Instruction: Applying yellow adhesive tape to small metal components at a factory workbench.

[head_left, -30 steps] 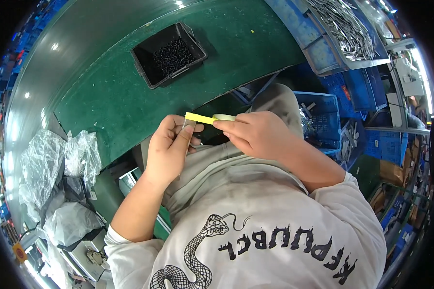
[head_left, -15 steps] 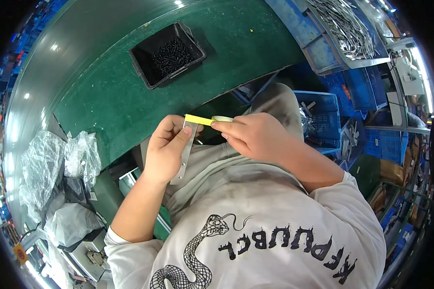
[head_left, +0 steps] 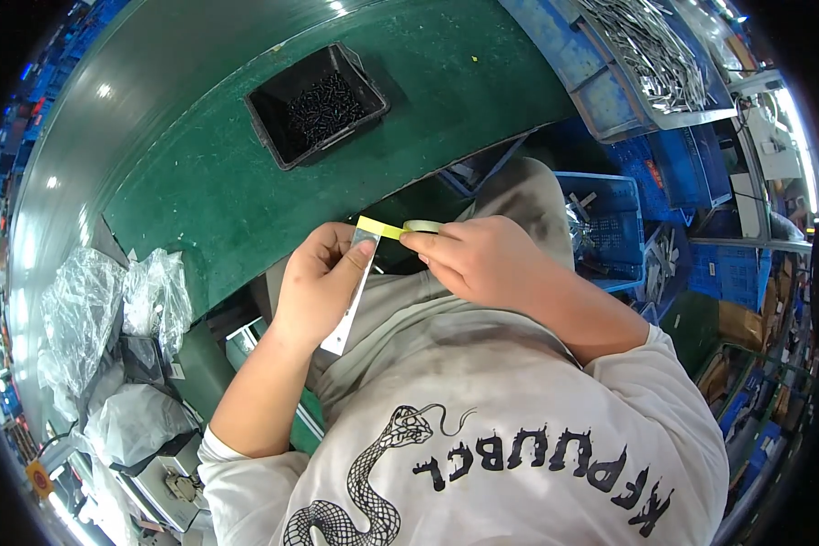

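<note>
One flat metal strip (head_left: 336, 341), pinched in the left hand (head_left: 318, 282) over the lap (head_left: 405, 298), meets bright yellow tape (head_left: 380, 227) at its upper end. The right hand (head_left: 482, 259) (near the left, but apart) grips the tape roll (head_left: 422, 226).

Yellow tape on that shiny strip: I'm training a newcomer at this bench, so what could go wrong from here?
1. The yellow tape spans from the shiny strip's far end to the right hand, beside the roll; an uneven pull might lay it crooked.
2. The left hand grips the strip between thumb and fingers, so a tug could twist it.
3. The strip's near end is over the trousers; if dropped, it might land there.
</note>
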{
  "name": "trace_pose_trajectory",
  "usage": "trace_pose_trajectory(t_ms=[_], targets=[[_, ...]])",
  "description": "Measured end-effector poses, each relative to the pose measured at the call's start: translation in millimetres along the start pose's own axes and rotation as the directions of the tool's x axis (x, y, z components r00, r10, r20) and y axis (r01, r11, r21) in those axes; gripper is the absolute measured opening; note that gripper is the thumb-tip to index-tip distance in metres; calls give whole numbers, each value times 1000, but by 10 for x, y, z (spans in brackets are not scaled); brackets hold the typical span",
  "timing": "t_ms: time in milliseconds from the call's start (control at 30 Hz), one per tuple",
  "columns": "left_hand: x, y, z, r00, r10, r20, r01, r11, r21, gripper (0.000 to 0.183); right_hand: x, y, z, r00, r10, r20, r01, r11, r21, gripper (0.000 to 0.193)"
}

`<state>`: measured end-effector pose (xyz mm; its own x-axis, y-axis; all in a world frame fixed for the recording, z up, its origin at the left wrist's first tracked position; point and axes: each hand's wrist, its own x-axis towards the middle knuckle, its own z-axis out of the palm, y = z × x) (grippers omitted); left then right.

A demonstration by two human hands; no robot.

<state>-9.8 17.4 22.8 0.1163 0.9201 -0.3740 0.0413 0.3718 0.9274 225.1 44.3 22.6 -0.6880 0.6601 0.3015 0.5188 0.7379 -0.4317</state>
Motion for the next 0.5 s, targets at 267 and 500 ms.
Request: trace_pose_trajectory(t_ms=[267,500], targets=[[44,-71,33,967,239,-91,-209,944,254,9,11,-72,-89,1000,19,23,-18,998,-54,34],[22,-80,28,961,258,-95,-235,950,203,10,40,-124,-114,997,61,57,-57,996,-71,35]])
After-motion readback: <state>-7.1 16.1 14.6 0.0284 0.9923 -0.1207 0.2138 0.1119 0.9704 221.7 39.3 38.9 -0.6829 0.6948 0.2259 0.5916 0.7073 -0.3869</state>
